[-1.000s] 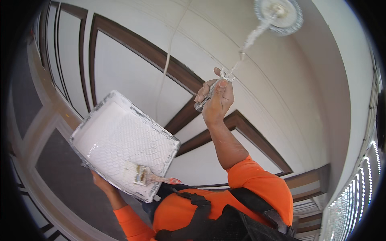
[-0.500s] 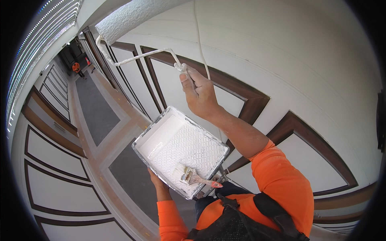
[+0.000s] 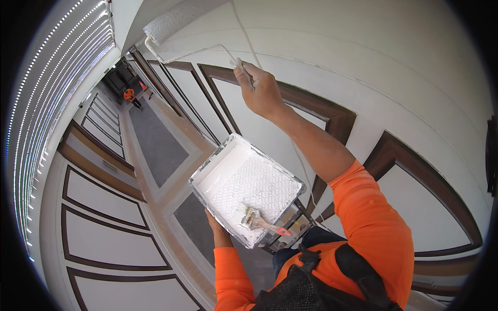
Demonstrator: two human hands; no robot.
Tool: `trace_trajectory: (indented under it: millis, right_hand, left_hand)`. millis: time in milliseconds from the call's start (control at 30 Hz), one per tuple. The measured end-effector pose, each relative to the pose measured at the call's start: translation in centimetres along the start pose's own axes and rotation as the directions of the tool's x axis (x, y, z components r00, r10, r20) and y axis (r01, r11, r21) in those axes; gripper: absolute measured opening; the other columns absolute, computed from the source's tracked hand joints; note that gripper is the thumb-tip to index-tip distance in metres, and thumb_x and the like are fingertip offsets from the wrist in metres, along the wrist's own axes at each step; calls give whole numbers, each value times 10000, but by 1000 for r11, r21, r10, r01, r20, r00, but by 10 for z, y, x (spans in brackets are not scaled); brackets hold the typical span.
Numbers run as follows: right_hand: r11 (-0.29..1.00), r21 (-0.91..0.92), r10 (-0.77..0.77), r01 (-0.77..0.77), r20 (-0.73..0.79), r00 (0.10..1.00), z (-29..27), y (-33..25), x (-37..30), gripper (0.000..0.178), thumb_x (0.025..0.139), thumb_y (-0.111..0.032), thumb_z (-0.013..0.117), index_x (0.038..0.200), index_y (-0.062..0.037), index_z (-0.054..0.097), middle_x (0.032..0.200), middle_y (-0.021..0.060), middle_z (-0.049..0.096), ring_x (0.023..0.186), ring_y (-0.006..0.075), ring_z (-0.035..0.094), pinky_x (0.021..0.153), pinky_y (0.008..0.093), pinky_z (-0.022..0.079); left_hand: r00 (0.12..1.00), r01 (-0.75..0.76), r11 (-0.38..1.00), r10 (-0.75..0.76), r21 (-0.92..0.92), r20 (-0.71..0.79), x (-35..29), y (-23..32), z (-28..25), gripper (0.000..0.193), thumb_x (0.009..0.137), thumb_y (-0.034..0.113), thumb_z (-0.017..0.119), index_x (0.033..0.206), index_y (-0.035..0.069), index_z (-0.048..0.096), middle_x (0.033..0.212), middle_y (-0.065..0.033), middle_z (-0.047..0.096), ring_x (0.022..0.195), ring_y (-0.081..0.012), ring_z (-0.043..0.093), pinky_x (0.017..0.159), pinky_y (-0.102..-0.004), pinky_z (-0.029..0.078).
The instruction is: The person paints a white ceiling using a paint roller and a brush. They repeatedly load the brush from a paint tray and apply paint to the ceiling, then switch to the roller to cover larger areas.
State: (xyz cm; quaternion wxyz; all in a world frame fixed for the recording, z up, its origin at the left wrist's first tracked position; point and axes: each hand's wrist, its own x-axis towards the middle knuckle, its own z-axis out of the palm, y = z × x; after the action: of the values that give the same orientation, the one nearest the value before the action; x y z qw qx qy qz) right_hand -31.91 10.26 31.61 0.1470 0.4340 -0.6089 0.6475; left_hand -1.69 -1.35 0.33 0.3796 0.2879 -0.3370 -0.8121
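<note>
My right hand (image 3: 257,88) is closed round the handle of a paint roller (image 3: 179,19), raised in front of me toward the upper wall. White paint covers the roller's textured sleeve, which looks to be against the wall surface near the ceiling edge. Lower down, my left hand (image 3: 217,228) grips the near left edge of a paint tray (image 3: 233,179); most of its fingers are hidden beneath. White paint pools in the tray's deep end. Across its ribbed slope lies a paintbrush (image 3: 255,219) with a reddish handle, its tip over the rim.
A ladder (image 3: 303,210) shows partly below the tray, by my legs. A cable (image 3: 244,31) hangs down the panelled wall (image 3: 363,88) on the right. Far down the corridor are a person in orange (image 3: 129,95) and a traffic cone (image 3: 142,85). Rows of lights (image 3: 57,78) run at upper left.
My right hand and the roller have moved farther away and up, so the roller looks smaller. The view has shifted, with the tray now a little farther right. Both grips stay the same.
</note>
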Motion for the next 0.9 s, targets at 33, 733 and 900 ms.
trace_trajectory:
  millis: [33,733,900]
  right_hand:
    - [1000,5,-18,18,-12,1000,0,3,4,439,1035,-343,514,1201,42,644,658,168,637,622,283,633,623,395,485]
    - [992,116,-35,50,-127,991,-40,0,-12,380,1057,-276,514,1235,44,616,669,25,558,615,95,478,580,274,420]
    - [983,146,-82,115,-213,974,-50,-2,-29,395,1066,-297,500,1246,39,603,645,-17,484,595,63,423,544,250,370]
  left_hand:
    - [1000,6,1000,-7,-15,-16,-2,0,3,629,1034,491,305,1460,46,431,1412,-154,548,1259,-319,557,1049,-427,472]
    - [998,10,1000,-11,-25,-55,-3,2,1,626,1043,494,294,1460,47,430,1415,-154,546,1241,-324,573,1032,-429,491]
    - [998,-19,999,22,50,-63,-6,2,6,616,1047,483,301,1458,43,431,1418,-160,542,1239,-321,574,1030,-426,493]
